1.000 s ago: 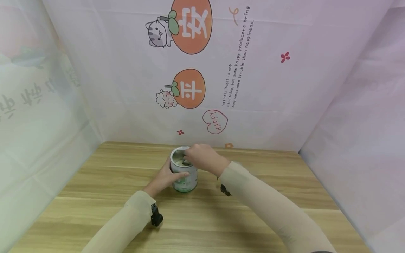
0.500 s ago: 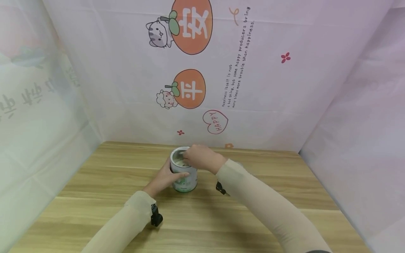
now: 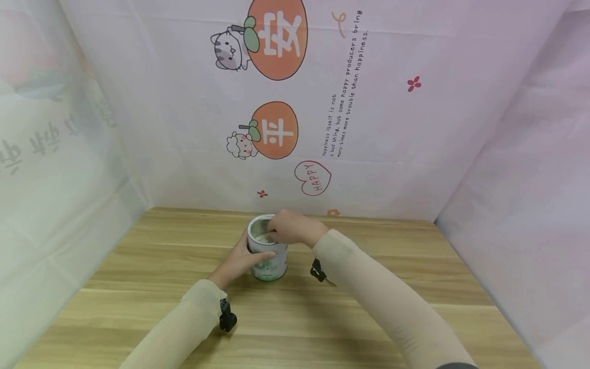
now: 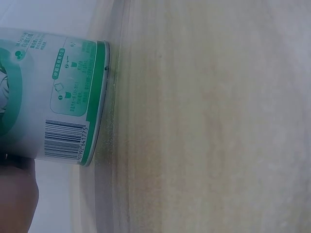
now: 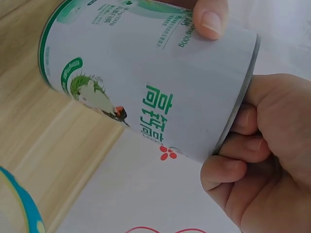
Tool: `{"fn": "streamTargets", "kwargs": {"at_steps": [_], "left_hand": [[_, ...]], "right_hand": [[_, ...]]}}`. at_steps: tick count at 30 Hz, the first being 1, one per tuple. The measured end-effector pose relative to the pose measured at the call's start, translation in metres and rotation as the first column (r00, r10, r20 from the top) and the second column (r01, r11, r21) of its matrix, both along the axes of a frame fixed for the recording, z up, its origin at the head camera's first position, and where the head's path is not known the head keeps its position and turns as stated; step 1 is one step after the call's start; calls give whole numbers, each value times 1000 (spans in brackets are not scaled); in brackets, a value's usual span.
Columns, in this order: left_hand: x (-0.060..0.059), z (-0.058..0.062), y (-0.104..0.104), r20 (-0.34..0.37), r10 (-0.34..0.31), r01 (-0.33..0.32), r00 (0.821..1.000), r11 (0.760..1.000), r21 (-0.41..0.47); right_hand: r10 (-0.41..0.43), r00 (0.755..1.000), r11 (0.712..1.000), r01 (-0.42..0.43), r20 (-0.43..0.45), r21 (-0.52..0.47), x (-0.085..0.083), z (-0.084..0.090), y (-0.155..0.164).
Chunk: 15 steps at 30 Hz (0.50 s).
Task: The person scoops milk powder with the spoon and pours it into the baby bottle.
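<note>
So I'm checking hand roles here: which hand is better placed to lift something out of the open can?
The right hand: its curled fingers already dip into the open top of the white-and-green metal can, while the left hand grips the can's side, steadying it on the wooden table.

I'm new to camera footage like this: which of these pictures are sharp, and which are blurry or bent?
Head view: evenly lit, sharp, soft shadows under the arms, wall edges bowed. Left wrist view: the can reads sharp, the table is soft. Right wrist view: close and crisp on the can and right hand.
</note>
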State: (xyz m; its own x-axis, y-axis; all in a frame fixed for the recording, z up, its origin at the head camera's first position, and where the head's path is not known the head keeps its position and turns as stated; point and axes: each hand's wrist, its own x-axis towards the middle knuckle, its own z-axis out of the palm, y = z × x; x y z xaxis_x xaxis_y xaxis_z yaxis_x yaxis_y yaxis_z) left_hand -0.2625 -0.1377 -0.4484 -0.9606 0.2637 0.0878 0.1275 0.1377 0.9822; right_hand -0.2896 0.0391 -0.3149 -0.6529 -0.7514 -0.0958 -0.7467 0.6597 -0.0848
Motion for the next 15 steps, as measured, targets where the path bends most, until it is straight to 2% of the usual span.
{"fn": "streamTargets", "kwargs": {"at_steps": [7, 15], "left_hand": [[1, -1, 1, 6, 30, -30, 1000, 999, -24], [1, -1, 2, 8, 19, -19, 1000, 1000, -6]], "right_hand": [[31, 999, 998, -29, 30, -64, -8, -5, 4], [31, 987, 976, 5, 159, -219, -16, -7, 12]]}}
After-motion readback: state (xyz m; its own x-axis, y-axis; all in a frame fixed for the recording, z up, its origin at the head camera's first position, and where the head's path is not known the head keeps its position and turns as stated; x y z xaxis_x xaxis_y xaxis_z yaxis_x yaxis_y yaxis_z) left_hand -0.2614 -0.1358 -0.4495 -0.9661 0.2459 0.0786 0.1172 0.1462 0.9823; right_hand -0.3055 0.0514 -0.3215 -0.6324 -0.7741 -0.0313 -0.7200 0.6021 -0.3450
